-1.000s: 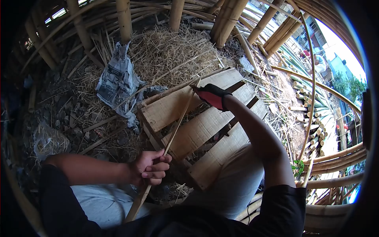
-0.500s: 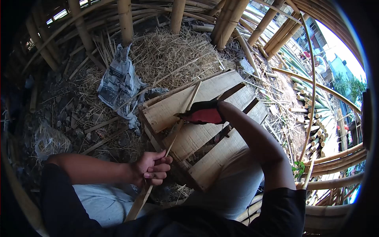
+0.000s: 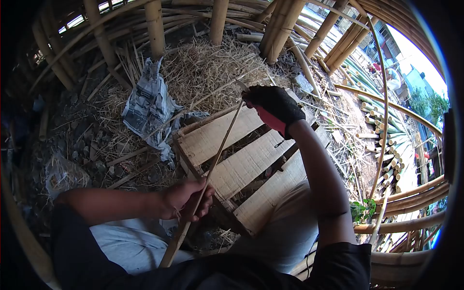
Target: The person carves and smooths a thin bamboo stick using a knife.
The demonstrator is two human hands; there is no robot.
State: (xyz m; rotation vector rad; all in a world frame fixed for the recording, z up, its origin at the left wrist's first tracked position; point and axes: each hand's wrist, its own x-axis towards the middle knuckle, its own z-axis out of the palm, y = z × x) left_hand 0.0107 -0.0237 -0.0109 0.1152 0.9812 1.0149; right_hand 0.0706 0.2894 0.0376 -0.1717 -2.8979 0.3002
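Note:
A long, thin bamboo strip point(image 3: 223, 144) runs slantwise from my lap up over a slatted wooden crate point(image 3: 249, 162). My left hand point(image 3: 188, 199) is wrapped round the strip's lower part, in front of the crate's near left corner. My right hand point(image 3: 273, 107), in a black and red glove, is closed at the strip's upper end, above the crate's far side. A small pointed blade point(image 3: 242, 86) sticks out from the gloved fingers; its handle is hidden in the glove.
Crumpled newspaper point(image 3: 150, 106) and a straw heap point(image 3: 208, 72) lie beyond the crate. Upright bamboo poles point(image 3: 154, 29) stand behind them. Cut bamboo point(image 3: 391, 164) is stacked at the right. A clear plastic bag point(image 3: 65, 174) lies at the left. A person point(image 3: 392, 79) is far off.
My gloved right hand first moved down along the strip, then back up to its far end. My left hand has turned slightly, its fingers looser round the strip.

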